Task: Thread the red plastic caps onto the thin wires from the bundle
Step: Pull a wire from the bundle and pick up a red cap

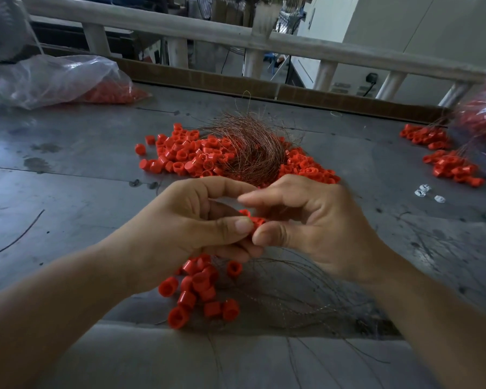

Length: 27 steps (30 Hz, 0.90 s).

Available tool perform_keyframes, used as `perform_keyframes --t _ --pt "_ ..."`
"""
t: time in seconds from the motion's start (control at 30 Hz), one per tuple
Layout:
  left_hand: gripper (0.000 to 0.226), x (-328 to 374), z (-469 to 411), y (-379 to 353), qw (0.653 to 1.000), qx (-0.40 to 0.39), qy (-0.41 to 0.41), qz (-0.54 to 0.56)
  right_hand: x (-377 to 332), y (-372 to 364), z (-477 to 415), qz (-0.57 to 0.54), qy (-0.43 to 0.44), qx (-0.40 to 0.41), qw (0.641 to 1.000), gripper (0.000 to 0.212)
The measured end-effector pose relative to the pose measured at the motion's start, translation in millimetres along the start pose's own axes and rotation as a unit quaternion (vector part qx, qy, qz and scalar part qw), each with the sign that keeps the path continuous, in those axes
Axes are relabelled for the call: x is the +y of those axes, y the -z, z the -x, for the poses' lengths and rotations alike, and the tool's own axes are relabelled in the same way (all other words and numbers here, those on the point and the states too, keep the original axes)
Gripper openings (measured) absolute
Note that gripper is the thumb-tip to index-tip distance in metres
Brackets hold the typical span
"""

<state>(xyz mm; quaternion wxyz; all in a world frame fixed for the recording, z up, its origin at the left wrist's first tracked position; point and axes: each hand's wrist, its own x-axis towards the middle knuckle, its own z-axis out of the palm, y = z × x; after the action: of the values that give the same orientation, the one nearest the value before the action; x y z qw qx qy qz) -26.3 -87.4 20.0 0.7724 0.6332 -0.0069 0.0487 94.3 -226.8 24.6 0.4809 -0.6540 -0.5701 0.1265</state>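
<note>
Two hands pinch small red plastic caps over a grey metal desk.

The left hand [197, 228] and the right hand [306, 220] meet at the fingertips, both curled round the held red plastic caps [256, 220]. Just below them a cluster of red caps [199, 290] lies on the desk [68, 178] among loose thin wires [306, 290]. Farther back, a tangled bundle of thin coppery wire [253, 155] sits on a heap of loose red caps [185, 155]. A clear plastic bag [59, 80] holding more caps lies at the far left.
</note>
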Motion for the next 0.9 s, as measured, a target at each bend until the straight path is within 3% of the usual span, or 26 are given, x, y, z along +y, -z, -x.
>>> perform_keyframes --t 0.07,0.13,0.2,0.43,0.53,0.63,0.9 --pt "0.047 -2 0 1 1.000 -0.001 0.013 0.001 -1 3 0 0.003 -0.006 -0.045 0.999 0.034" --pt "0.046 -3 -1 1 1.000 0.006 0.020 -0.001 -2 5 0 0.011 -0.006 -0.065 0.998 0.022" --pt "0.051 -3 -2 0 1.000 -0.003 0.013 0.013 -5 4 0 0.034 0.007 -0.055 0.998 0.007" --pt "0.063 -4 2 -12 0.992 0.037 -0.066 -0.105 -12 -2 3 0.115 0.048 -0.020 0.992 0.012" --pt "0.068 -5 4 -14 0.992 0.036 -0.077 -0.096 -15 -5 4 0.089 0.044 -0.014 0.995 0.004" --pt "0.066 -3 7 -15 0.992 0.024 -0.087 -0.083 -16 -5 4 0.073 0.042 -0.012 0.996 0.009" --pt "0.056 5 4 -8 1.000 -0.009 -0.013 -0.008 -16 -6 2 0.011 0.005 -0.022 1.000 0.018"
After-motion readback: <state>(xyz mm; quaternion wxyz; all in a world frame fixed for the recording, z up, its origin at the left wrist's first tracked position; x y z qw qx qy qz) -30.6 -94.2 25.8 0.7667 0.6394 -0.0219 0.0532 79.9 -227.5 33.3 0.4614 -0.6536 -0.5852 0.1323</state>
